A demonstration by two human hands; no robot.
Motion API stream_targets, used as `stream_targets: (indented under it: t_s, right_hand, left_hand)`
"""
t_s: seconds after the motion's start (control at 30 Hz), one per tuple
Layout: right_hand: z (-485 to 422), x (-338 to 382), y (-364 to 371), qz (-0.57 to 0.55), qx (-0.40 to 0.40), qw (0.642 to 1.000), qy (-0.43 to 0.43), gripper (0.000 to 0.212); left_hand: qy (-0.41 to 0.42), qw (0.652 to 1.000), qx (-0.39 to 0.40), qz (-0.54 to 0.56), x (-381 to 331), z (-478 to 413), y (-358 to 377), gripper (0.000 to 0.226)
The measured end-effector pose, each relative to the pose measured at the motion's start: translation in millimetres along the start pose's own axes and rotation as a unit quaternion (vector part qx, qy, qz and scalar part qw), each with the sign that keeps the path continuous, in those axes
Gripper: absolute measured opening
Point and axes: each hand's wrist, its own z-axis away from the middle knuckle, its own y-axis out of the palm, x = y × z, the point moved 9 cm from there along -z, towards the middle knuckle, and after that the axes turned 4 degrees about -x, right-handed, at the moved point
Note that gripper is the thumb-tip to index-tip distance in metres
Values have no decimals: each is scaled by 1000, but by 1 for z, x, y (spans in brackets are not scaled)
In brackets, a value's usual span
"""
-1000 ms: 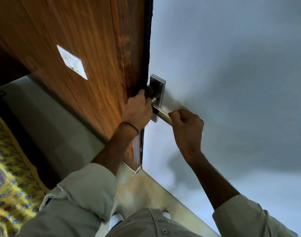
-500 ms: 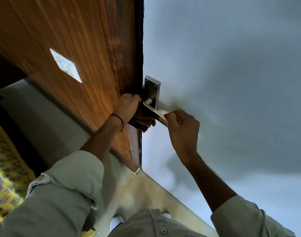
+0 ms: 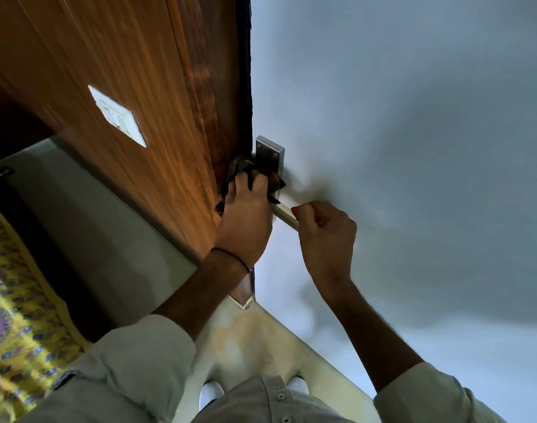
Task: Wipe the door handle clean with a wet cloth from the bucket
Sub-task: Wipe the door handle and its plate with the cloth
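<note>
A metal door handle [image 3: 284, 214] with a rectangular backplate [image 3: 269, 154] sits on the pale grey door [image 3: 413, 148], close to its edge. My left hand [image 3: 245, 221] presses a dark brown cloth [image 3: 274, 181] against the base of the lever and the lower part of the plate. My right hand [image 3: 325, 236] is closed around the outer end of the lever, so only a short stretch of it shows between the two hands. No bucket is in view.
A wooden wall panel [image 3: 139, 71] with a white switch plate [image 3: 117, 116] stands left of the door. A yellow patterned bedspread [image 3: 13, 315] lies at the lower left. Pale floor [image 3: 252, 340] and my white shoes [image 3: 210, 392] show below.
My left hand has moved with the cloth from the door's edge side onto the front of the handle base. The right hand has kept its hold on the lever's end.
</note>
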Motion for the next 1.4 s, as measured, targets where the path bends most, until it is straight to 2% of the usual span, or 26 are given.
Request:
stream_targets:
  t_s: [0.1, 0.17, 0.27, 0.33, 0.4, 0.47, 0.53, 0.6, 0.63, 0.7, 0.77, 0.8, 0.87, 0.93, 1.03, 1.13, 1.27, 1.4]
  right_hand:
    - [-1, -1, -1, 7, -5, 1000, -6, 31]
    - [-1, -1, 0, 11, -2, 1000, -4, 30]
    - [-2, -3, 0, 10, 5, 1000, 4, 30]
    - [-3, -5, 0, 19, 9, 1000, 7, 30]
    - [-2, -5, 0, 16, 17, 1000, 10, 30]
    - [-3, -4, 1, 3, 25, 999, 21, 31]
    - [-4, -3, 2, 1, 28, 999, 29, 32]
    - [-5, -1, 2, 3, 27, 999, 26, 35]
    - [-5, -1, 2, 3, 27, 999, 25, 35]
    - [-5, -3, 1, 5, 27, 999, 26, 33]
    - [-5, -6, 2, 1, 24, 999, 29, 34]
    - [-6, -7, 2, -3, 22, 999, 32, 34]
    - [-6, -8, -1, -7, 25, 999, 31, 33]
    - [-4, -10, -5, -32, 44, 998, 33, 33]
    - [-1, -15, -11, -108, 68, 990, 62, 37]
    - [-3, -14, -15, -123, 83, 988, 48, 36]
    - [-5, -20, -13, -144, 127, 980, 55, 34]
    - [-9, -29, -11, -175, 146, 971, 73, 41]
  left_hand:
    - [66, 989, -11, -135, -7, 6, 6, 45]
    - [97, 973, 12, -211, -12, 9, 13, 49]
    - [98, 962, 72, -246, -14, 0, 18, 50]
    - [20, 982, 103, -159, -10, -12, 12, 33]
    - [-41, 990, 115, -65, 4, -27, 10, 28]
    - [-109, 982, 134, 78, 26, -44, 4, 17]
    - [-192, 947, 118, 229, 49, -43, 0, 20]
    - [-280, 879, 107, 370, 61, -24, 8, 24]
    - [-319, 841, 105, 424, 62, -11, 18, 23]
    - [-371, 796, 75, 473, 65, 12, 43, 25]
    - [-394, 815, -3, 425, 67, 29, 52, 44]
    - [-387, 834, -23, 391, 57, 37, 49, 46]
    - [-342, 866, -36, 363, 12, 53, 32, 36]
    - [-291, 882, -36, 368, -31, 71, 22, 37]
    - [-271, 877, -53, 392, -52, 86, 20, 35]
    - [-285, 872, -67, 393, -51, 82, 21, 26]
    - [-352, 866, -143, 326, -5, 50, 15, 31]
    - [-387, 860, -158, 294, 11, 36, 10, 32]
